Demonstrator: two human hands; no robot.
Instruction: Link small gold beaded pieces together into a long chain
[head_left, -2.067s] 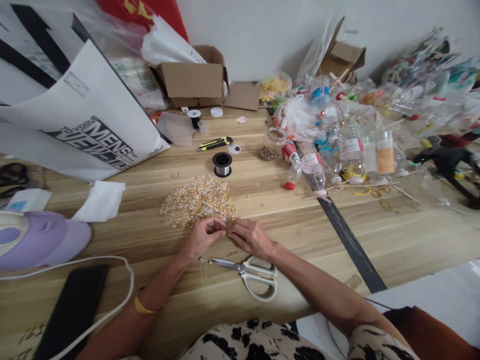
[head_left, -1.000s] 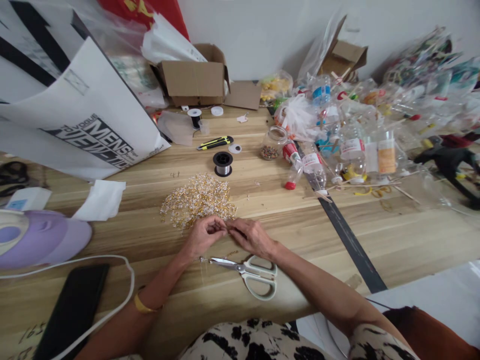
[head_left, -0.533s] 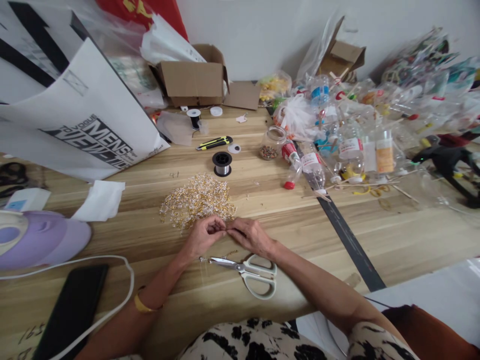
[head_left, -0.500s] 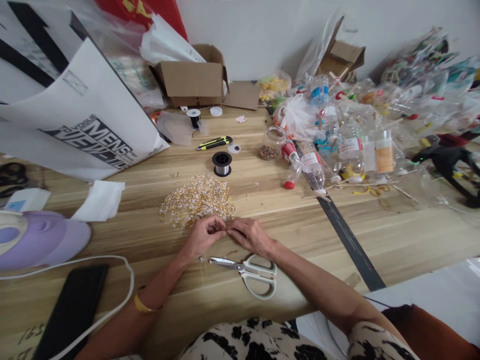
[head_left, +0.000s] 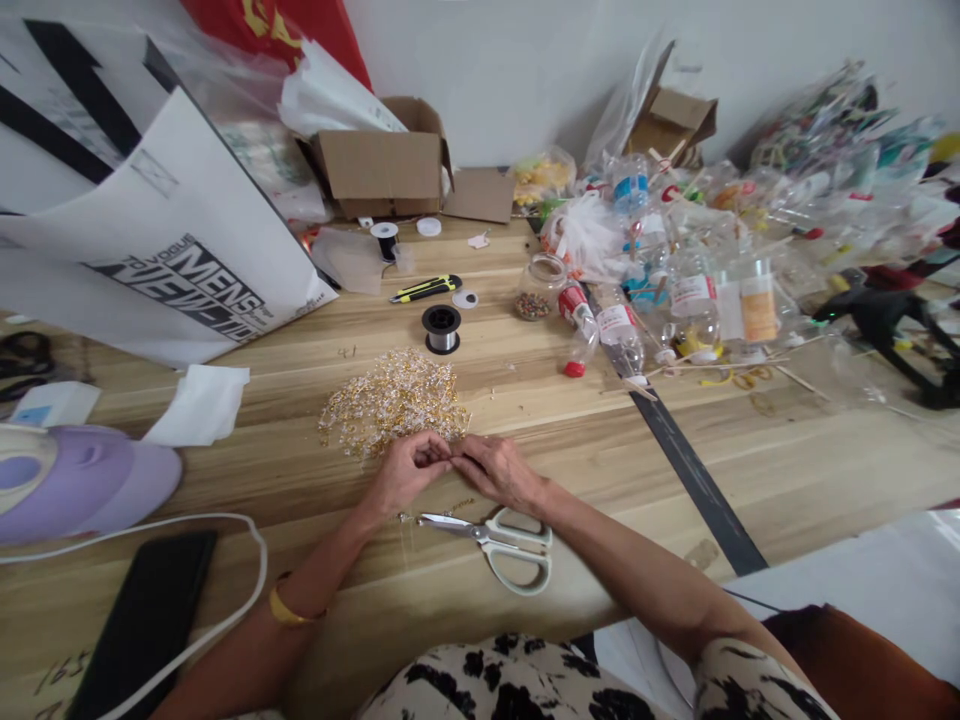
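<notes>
My left hand (head_left: 411, 468) and my right hand (head_left: 496, 468) meet fingertip to fingertip just in front of a pile of gold and clear beads (head_left: 397, 400). Both are closed in a pinch; whatever lies between the fingers is too small to make out. Below them on the table rests a pair of scissors (head_left: 495, 540) with pale handles, blades pointing left. Close to the blade tips are a few small beads (head_left: 401, 517) and thin clear thread. A black spool of clear line (head_left: 442, 330) stands beyond the pile.
A yellow-black utility knife (head_left: 426, 289) and a jar of small beads (head_left: 540, 288) lie farther back. Plastic bottles (head_left: 621, 335) crowd the right. At left are a white paper bag (head_left: 187, 250), a purple appliance (head_left: 97, 480), a white cable (head_left: 259, 560) and a black phone (head_left: 142, 620).
Both hands keep nearly the same pinch at the same spot. The camera view has shifted slightly; nothing on the table has visibly moved.
</notes>
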